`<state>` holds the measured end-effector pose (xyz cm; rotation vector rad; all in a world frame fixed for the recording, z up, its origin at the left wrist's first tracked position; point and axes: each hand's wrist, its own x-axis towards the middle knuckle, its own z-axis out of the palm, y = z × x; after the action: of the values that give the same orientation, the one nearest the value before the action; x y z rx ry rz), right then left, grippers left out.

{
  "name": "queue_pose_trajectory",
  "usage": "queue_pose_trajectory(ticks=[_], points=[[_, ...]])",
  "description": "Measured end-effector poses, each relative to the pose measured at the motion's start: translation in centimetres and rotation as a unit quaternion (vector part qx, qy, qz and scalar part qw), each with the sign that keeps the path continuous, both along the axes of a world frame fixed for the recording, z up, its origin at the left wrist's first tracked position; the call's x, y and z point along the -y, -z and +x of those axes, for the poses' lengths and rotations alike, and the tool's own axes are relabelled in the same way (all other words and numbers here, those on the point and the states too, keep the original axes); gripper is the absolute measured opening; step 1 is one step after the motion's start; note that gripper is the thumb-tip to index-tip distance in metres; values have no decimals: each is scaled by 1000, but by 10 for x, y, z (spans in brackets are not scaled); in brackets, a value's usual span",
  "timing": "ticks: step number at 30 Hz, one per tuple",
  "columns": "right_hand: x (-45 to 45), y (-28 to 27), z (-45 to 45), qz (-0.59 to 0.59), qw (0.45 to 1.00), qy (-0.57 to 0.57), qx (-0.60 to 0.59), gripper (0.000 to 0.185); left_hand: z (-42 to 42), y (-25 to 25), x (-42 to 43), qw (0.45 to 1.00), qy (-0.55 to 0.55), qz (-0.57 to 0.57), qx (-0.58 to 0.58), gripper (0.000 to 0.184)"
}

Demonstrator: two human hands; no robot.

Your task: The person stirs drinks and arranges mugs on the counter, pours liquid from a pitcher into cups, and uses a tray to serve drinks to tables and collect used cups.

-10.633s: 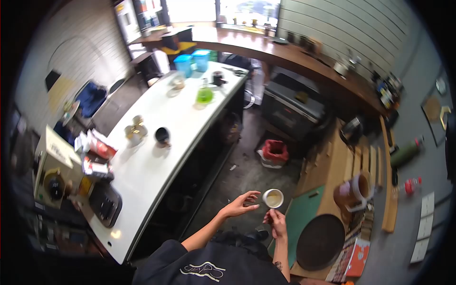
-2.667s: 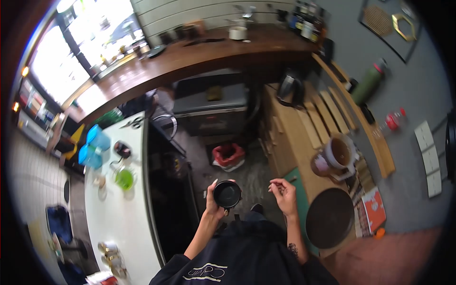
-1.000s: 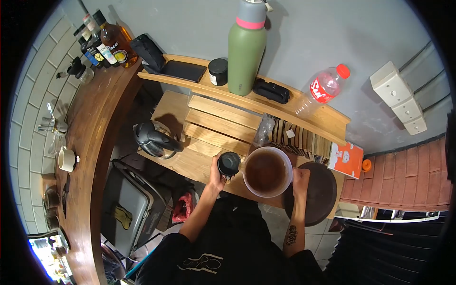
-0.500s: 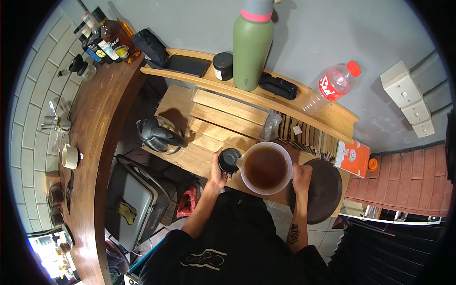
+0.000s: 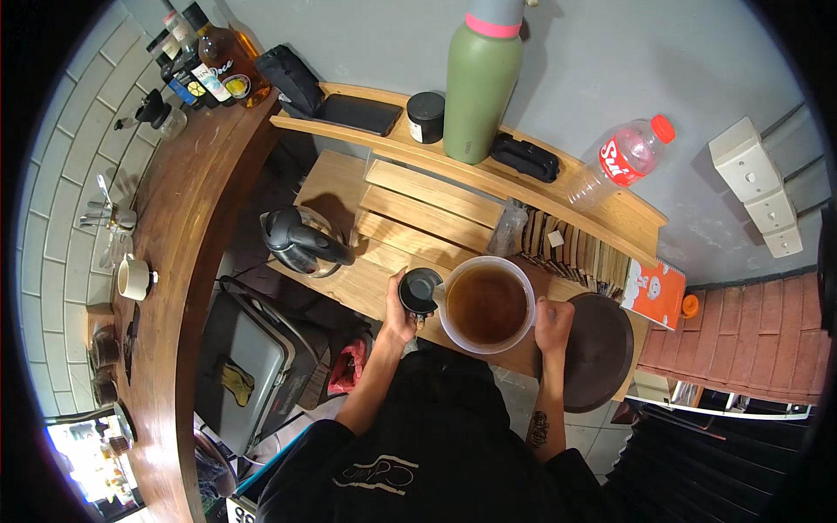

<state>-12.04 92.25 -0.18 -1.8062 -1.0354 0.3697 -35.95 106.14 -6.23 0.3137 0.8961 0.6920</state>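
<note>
My left hand [image 5: 401,319] is wrapped round a small dark cup [image 5: 421,291] and keeps it up over the wooden table's near edge. Close beside it, my right hand [image 5: 553,325] grips the handle side of a clear plastic pitcher [image 5: 527,335] that holds brown liquid [image 5: 489,305]. The pitcher's spout [image 5: 441,301] meets or overlaps the cup's right rim; whether liquid flows between them I cannot make out. The inside of the cup looks dark, so its fill cannot be judged. The pitcher's handle is mostly hidden by my right fingers.
A kettle [image 5: 301,242] stands on the slatted table [image 5: 405,234] to the left. A round dark board [image 5: 602,357] lies right. Behind, a narrow shelf [image 5: 418,157] bears a green bottle [image 5: 481,87], a dark jar [image 5: 426,118] and a plastic bottle [image 5: 615,161]. A wooden counter [image 5: 205,174] curves along the left.
The head view has shifted slightly, so the shelf and table sit a little further right. Both hands keep their grips, with cup and pitcher still together.
</note>
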Motion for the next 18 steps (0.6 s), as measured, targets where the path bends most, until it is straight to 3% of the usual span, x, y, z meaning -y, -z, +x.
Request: queue_pose_trajectory(ticks=[9,18], points=[[-6,-6,-11,13,1000,-19,15,31,-8,-1,-2,1000,-1,7,1,53],[-9,7,-18,10,998,33,61,32,-14,8,-5,1000,-2,-3,6,51]])
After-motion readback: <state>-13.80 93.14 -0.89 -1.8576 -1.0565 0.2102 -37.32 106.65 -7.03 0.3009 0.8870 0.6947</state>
